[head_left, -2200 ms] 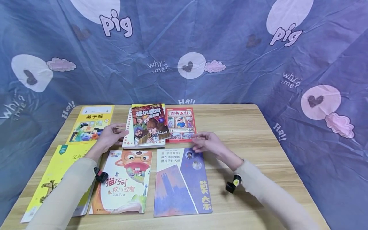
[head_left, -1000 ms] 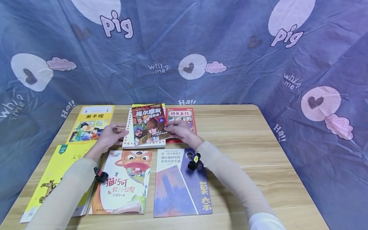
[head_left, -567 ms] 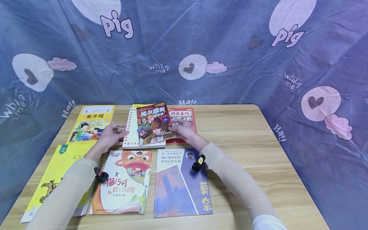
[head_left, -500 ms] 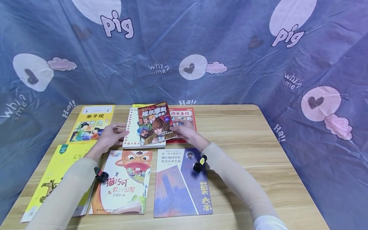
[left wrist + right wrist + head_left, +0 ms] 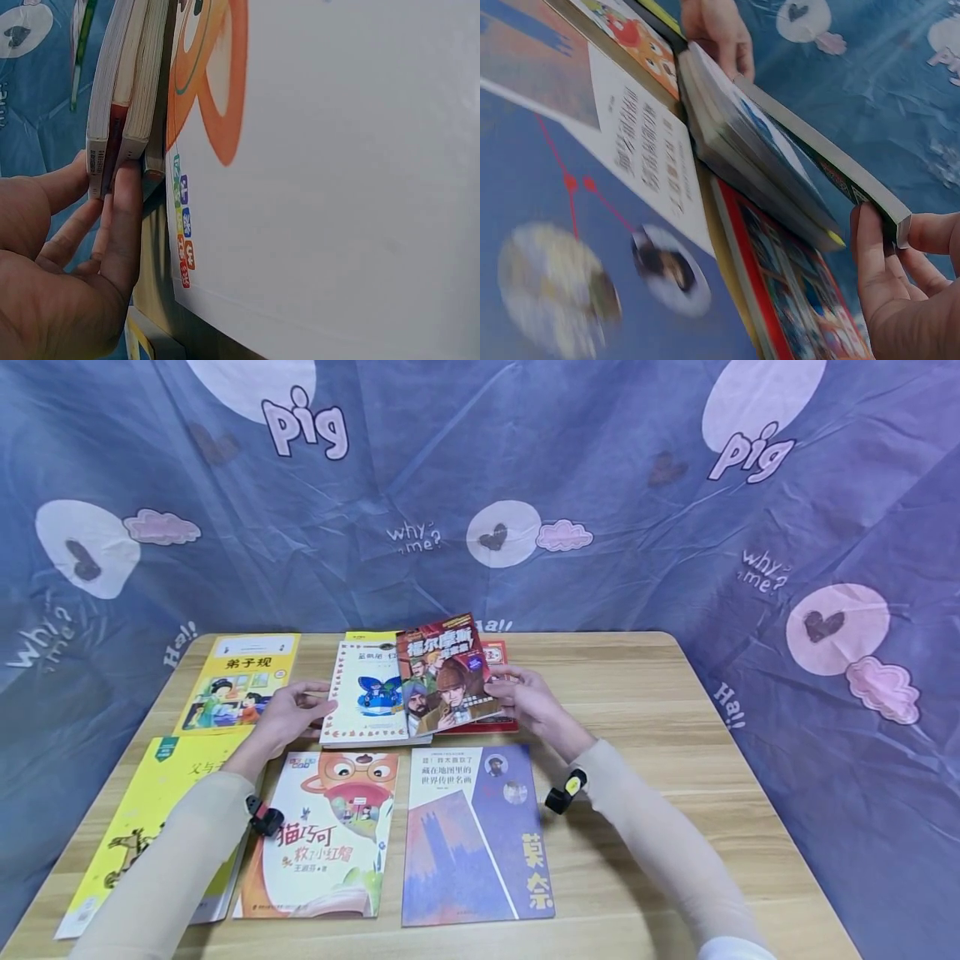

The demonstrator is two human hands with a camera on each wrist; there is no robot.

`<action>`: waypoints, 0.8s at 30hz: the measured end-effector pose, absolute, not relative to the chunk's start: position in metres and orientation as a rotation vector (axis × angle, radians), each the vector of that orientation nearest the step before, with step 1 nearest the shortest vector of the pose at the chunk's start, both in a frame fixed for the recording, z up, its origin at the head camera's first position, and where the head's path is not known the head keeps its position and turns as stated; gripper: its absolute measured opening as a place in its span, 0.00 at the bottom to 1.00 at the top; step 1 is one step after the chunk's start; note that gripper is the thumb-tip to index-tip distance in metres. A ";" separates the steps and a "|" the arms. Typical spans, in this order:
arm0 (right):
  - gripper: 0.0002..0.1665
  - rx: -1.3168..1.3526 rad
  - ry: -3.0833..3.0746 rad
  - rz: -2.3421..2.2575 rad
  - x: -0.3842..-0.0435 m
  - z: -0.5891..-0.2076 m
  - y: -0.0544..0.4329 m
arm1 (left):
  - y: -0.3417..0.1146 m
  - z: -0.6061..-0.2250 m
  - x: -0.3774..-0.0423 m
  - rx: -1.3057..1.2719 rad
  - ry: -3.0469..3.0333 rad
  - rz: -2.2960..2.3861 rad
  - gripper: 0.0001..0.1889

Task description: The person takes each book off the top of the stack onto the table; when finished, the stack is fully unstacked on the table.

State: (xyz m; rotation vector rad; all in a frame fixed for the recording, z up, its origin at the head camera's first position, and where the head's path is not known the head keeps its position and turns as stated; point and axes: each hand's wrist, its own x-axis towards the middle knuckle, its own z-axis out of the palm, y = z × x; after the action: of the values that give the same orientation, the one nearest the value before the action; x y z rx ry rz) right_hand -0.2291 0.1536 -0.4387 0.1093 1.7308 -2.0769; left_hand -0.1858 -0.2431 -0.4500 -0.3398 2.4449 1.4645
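Note:
In the head view my right hand pinches the right edge of a dark red detective book. The book lies slanted over a white book with a red leafy border. The right wrist view shows the thumb on its cover and fingers beneath, with the held book raised at an angle off the stack. My left hand grips the left edge of the stack, thumb above and fingers below. Partly hidden under the dark red book is a red book.
Three large books lie along the front: a yellow one, a fox-covered one and a purple-and-white one. Another yellow book is at the back left. A blue patterned cloth hangs behind the wooden table.
My right hand has come in from the right, taken the dark red book and drawn it rightward, uncovering the white book's blue picture. My left hand has stayed on the stack.

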 end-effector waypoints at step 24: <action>0.16 0.162 1.703 -2.220 -0.238 -0.431 0.313 | -0.243 -0.453 -0.187 -0.338 2.452 1.477 0.30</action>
State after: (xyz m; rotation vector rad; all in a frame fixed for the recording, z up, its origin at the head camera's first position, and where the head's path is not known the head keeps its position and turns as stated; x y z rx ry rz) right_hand -0.2376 0.3130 -0.4307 0.1616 1.7026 -2.2197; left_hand -0.1867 -0.2433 -0.4532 -0.3385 2.4519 1.4767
